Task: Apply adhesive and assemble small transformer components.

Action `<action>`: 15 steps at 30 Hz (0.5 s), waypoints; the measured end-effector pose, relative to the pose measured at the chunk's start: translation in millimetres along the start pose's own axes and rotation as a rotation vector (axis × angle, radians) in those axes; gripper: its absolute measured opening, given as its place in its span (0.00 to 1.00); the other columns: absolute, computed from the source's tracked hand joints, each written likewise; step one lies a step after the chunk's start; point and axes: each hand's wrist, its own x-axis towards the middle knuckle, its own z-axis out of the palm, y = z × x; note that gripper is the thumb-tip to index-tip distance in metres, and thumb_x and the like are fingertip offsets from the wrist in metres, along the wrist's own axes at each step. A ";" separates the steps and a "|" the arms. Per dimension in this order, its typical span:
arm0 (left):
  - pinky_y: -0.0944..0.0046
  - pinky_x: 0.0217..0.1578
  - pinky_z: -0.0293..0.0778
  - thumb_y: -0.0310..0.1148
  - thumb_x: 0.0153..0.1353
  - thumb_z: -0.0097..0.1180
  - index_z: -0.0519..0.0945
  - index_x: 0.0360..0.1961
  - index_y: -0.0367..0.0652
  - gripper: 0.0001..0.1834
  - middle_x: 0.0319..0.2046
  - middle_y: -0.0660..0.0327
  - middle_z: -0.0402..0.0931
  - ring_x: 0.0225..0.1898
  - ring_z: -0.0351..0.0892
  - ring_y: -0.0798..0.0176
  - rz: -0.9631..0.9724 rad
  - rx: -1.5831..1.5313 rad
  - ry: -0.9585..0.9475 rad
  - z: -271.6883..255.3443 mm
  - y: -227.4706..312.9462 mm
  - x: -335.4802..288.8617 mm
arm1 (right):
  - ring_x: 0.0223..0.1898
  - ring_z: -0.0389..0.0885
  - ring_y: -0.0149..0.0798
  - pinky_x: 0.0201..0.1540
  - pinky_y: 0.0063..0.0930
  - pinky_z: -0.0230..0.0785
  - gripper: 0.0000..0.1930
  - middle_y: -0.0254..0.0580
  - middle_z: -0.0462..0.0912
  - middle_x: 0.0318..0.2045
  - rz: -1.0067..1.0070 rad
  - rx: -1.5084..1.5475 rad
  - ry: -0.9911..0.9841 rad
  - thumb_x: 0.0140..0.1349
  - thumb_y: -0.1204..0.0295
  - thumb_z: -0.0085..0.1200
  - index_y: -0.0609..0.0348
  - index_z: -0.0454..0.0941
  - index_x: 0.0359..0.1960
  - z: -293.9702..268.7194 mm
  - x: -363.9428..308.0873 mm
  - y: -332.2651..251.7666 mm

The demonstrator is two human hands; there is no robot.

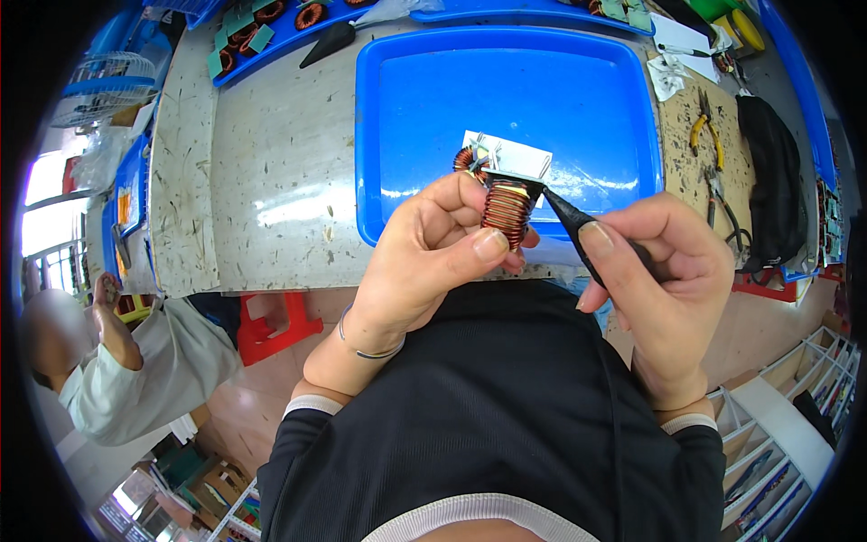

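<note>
My left hand (415,248) is closed around a copper-wound coil (507,210), thumb in front and fingers behind, holding it above the near edge of a blue tray (368,135). A white rectangular plate (511,156) sits against the coil's far end, and a smaller copper-wound ring (467,161) shows at the plate's left. Pinched in my right hand (673,280) is a black tapered tool (573,219). Its narrow tip comes close to the coil's right corner, by the plate; whether it touches I cannot tell. My fingers hide the tool's rear end.
Behind the tray, other blue trays (533,12) hold coils with green plates. Another black tapered object (329,44) lies at the far left. Yellow-handled pliers (705,131) and dark-handled pliers (718,203) lie on the right. A person in a pale top (149,366) sits on the left.
</note>
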 end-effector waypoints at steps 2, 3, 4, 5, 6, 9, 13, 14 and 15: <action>0.67 0.35 0.70 0.47 0.48 0.59 0.63 0.48 0.31 0.35 0.36 0.52 0.72 0.34 0.73 0.64 -0.047 -0.039 -0.049 -2.3 1.0 -0.1 | 0.13 0.69 0.20 0.12 0.08 0.52 0.04 0.35 0.75 0.17 0.003 -0.005 -0.012 0.52 0.79 0.53 0.65 0.71 0.26 -0.4 -0.6 -0.1; 0.67 0.35 0.70 0.47 0.48 0.59 0.63 0.48 0.31 0.35 0.36 0.52 0.72 0.34 0.73 0.64 -0.047 -0.039 -0.049 -2.0 1.6 -0.1 | 0.13 0.69 0.20 0.12 0.09 0.52 0.03 0.35 0.75 0.18 0.002 -0.001 -0.016 0.53 0.79 0.53 0.65 0.71 0.26 0.0 -0.9 -0.3; 0.66 0.35 0.70 0.48 0.48 0.59 0.63 0.48 0.31 0.35 0.36 0.51 0.72 0.33 0.72 0.64 -0.051 -0.058 -0.056 -1.3 2.5 -0.3 | 0.13 0.70 0.20 0.12 0.09 0.52 0.03 0.36 0.75 0.18 0.002 0.003 -0.020 0.53 0.79 0.53 0.65 0.71 0.26 0.4 -1.0 -0.5; 0.66 0.35 0.70 0.48 0.48 0.59 0.63 0.48 0.31 0.36 0.36 0.50 0.72 0.33 0.72 0.64 -0.056 -0.078 -0.064 -0.8 3.2 -0.4 | 0.13 0.70 0.20 0.12 0.09 0.52 0.03 0.36 0.75 0.18 0.002 0.003 -0.019 0.53 0.79 0.53 0.65 0.71 0.26 0.7 -1.2 -0.7; 0.66 0.35 0.70 0.48 0.48 0.59 0.63 0.48 0.31 0.36 0.36 0.50 0.72 0.33 0.72 0.64 -0.057 -0.077 -0.065 -0.8 3.8 -0.6 | 0.13 0.70 0.20 0.12 0.09 0.53 0.03 0.36 0.75 0.18 0.000 0.010 -0.021 0.53 0.79 0.53 0.65 0.71 0.26 1.0 -1.3 -0.8; 0.66 0.36 0.70 0.49 0.47 0.59 0.63 0.49 0.31 0.37 0.36 0.49 0.72 0.32 0.72 0.64 -0.061 -0.089 -0.086 -2.4 4.1 -1.2 | 0.13 0.70 0.21 0.13 0.09 0.54 0.04 0.37 0.76 0.19 -0.006 0.019 -0.025 0.53 0.79 0.53 0.65 0.71 0.26 1.2 -2.3 0.1; 0.68 0.37 0.71 0.43 0.53 0.55 0.66 0.47 0.35 0.26 0.37 0.53 0.73 0.32 0.72 0.69 -0.029 -0.195 -0.160 -3.7 2.9 -0.9 | 0.14 0.70 0.21 0.13 0.09 0.55 0.04 0.37 0.76 0.19 0.001 0.018 -0.030 0.53 0.78 0.53 0.65 0.71 0.26 0.3 -2.8 -0.3; 0.68 0.37 0.71 0.44 0.53 0.55 0.66 0.47 0.35 0.27 0.37 0.52 0.72 0.32 0.72 0.68 -0.036 -0.201 -0.161 -3.3 3.3 -1.2 | 0.14 0.70 0.21 0.13 0.09 0.55 0.04 0.37 0.76 0.19 0.002 0.019 -0.030 0.53 0.78 0.53 0.65 0.71 0.26 0.1 -2.9 -0.4; 0.68 0.37 0.71 0.44 0.53 0.55 0.66 0.47 0.35 0.27 0.37 0.52 0.72 0.32 0.72 0.68 -0.036 -0.201 -0.161 -3.2 3.3 -1.4 | 0.14 0.70 0.21 0.13 0.09 0.55 0.04 0.37 0.76 0.20 0.000 0.015 -0.032 0.53 0.78 0.53 0.65 0.71 0.26 -0.2 -2.9 -0.5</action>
